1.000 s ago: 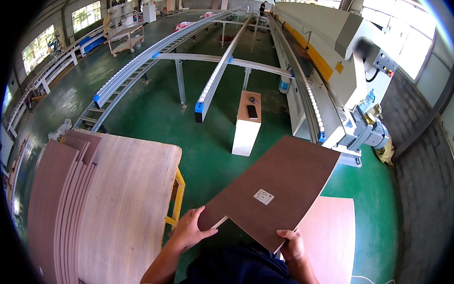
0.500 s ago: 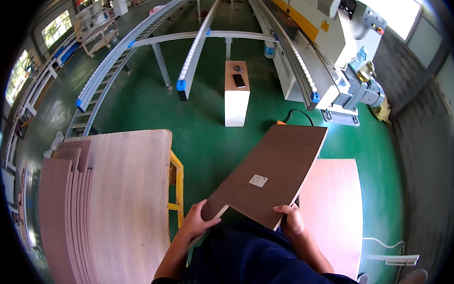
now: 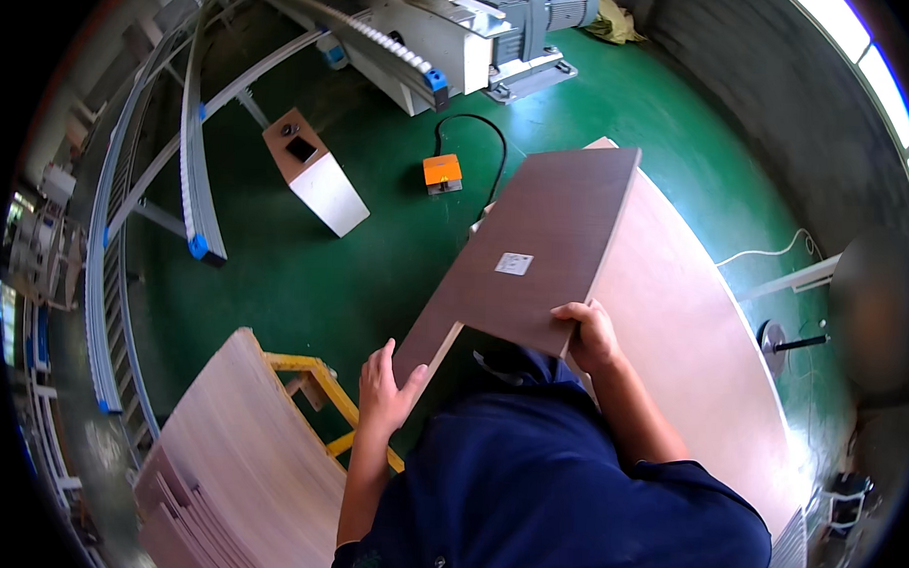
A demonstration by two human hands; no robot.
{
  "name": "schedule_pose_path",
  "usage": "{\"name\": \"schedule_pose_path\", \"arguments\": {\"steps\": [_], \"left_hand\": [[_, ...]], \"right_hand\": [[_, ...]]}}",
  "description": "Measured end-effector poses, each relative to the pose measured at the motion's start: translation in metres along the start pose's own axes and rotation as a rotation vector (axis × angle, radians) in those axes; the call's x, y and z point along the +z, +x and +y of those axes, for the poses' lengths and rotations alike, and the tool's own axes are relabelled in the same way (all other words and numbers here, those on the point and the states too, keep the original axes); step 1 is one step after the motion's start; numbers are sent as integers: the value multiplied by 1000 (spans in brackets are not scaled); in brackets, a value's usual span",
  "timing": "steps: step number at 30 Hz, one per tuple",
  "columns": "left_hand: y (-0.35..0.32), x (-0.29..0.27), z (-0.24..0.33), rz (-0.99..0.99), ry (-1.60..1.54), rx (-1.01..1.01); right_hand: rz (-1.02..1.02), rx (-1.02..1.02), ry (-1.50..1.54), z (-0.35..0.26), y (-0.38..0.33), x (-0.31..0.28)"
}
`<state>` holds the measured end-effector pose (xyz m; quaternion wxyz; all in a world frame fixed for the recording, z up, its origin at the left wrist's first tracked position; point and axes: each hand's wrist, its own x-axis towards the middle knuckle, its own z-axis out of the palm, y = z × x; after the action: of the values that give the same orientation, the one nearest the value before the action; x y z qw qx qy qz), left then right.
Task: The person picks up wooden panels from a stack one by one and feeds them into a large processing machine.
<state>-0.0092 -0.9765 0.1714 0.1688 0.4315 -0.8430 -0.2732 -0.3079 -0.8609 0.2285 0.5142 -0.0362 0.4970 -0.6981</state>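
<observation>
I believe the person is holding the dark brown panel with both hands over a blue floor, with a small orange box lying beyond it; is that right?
Not quite: the floor is green, not blue, as the head view shows. The rest holds: the left hand and right hand hold the dark brown panel at its near edge, and the small orange box lies on the floor beyond it.

Flat dark-brown laminated wood panel [image 3: 541, 252]: matte chocolate face, pale raw edge, small white rectangular sticker [image 3: 513, 264] mid-face. Smooth painted concrete floor [image 3: 376, 251]: deep glossy green, kinda patchy. Pale pinkish-tan stack of plywood sheets [image 3: 243, 457] lower left, faint grain; second wide light-tan board stack [image 3: 693, 332] on right, same tone. Yellow steel frame [image 3: 321, 385] under left stack. Small orange box-shaped foot pedal [image 3: 441, 172], black cable. White box-shaped pedestal [image 3: 316, 174], brown top. Grey conveyor rails [image 3: 194, 155], blue end caps. Sleeve navy.
</observation>
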Motion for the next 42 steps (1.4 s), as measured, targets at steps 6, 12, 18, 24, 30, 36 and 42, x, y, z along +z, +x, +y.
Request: {"name": "schedule_pose_path", "arguments": {"steps": [6,12,18,24,30,36,42], "left_hand": [[-18,16,-35,-109,-111,-172],[-84,59,-113,-396,-198,-619],[-149,75,-147,-474,-461,-894],[-205,71,-155,-408,-280,-975],[-116,41,-11,-319,-312,-1194],[-136,62,-23,-154,-529,-1140],[-105,63,12,-343,-319,-1069]], "right_hand": [[268,-139,42,0,30,-73],[408,-244,-46,-4,83,-152],[446,-224,-30,-31,136,-195],[430,-127,75,-34,200,-234],[447,-52,150,-32,228,-280],[484,-10,100,-12,256,-304],[745,179,-316,-4,269,-322]]}}
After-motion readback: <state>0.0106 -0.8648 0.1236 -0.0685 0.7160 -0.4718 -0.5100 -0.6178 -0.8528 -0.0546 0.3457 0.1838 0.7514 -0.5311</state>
